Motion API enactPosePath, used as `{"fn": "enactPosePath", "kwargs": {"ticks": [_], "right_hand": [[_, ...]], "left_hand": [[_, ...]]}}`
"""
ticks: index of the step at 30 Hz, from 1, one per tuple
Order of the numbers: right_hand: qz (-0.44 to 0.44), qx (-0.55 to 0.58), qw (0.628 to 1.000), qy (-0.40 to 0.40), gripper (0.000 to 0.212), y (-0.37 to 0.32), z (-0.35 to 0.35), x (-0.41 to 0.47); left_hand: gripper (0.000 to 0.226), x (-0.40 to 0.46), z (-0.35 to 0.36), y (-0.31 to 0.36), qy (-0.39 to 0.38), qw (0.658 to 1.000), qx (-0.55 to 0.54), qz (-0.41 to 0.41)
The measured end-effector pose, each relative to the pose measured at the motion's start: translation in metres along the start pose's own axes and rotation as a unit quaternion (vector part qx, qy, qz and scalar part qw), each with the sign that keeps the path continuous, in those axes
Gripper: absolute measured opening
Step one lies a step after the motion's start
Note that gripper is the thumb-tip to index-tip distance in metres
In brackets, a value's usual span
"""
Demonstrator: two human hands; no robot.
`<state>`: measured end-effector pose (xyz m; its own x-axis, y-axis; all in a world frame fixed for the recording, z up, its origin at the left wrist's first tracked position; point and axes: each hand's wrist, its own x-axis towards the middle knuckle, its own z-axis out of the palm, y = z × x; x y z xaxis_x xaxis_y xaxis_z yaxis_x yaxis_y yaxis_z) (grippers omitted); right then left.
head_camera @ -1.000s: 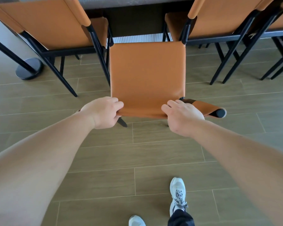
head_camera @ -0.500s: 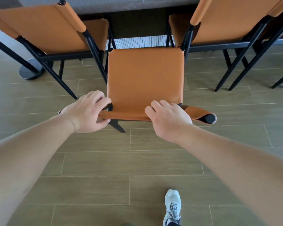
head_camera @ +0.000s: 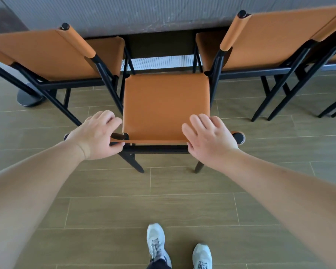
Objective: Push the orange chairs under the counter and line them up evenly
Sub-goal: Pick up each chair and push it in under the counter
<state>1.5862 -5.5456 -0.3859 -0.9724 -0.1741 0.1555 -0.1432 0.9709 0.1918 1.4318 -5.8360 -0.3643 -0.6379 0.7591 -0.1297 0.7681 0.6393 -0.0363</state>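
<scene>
The left hand [head_camera: 97,135] is curled over the left end of the top rail of the middle orange leather chair with a black metal frame [head_camera: 166,105], fingers wrapped forward over the orange backrest and thumb below it. The right hand [head_camera: 209,137] lies on the right end of the same rail with its fingers straight and spread, holding nothing, the palm resting flat against the backrest. Between the two hands runs the thin top edge of the backrest, and just beyond them the chair's square seat reaches forward toward the grey counter [head_camera: 144,14], its front edge near the counter's base.

To the left of the grip stands a second orange chair [head_camera: 52,55], its seat partly under the counter; to the right a third [head_camera: 275,37], likewise tucked in. At the far right edge an orange strip and black legs show, too cropped to tell apart.

Left of the left chair, a round dark pedestal base [head_camera: 28,99] sits on the wood-look plank floor [head_camera: 144,191]. Below the arms, two white sneakers [head_camera: 156,244] stand on the floor.
</scene>
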Motion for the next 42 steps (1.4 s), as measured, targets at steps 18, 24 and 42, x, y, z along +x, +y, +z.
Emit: {"fn": "enactPosePath", "kwargs": {"ticks": [18, 24, 42], "right_hand": [[0.042, 0.034, 0.996, 0.068, 0.030, 0.032, 0.025, 0.050], [0.041, 0.019, 0.995, 0.085, 0.029, 0.033, 0.028, 0.048], [0.023, -0.002, 0.998, -0.053, 0.044, 0.052, -0.004, 0.081]], "left_hand": [[0.049, 0.059, 0.001, -0.036, 0.014, 0.997, 0.013, 0.081], [0.044, 0.058, 0.006, -0.038, 0.080, 0.986, 0.082, 0.119], [0.063, 0.081, -0.016, -0.047, 0.128, 0.982, 0.036, 0.133]]}}
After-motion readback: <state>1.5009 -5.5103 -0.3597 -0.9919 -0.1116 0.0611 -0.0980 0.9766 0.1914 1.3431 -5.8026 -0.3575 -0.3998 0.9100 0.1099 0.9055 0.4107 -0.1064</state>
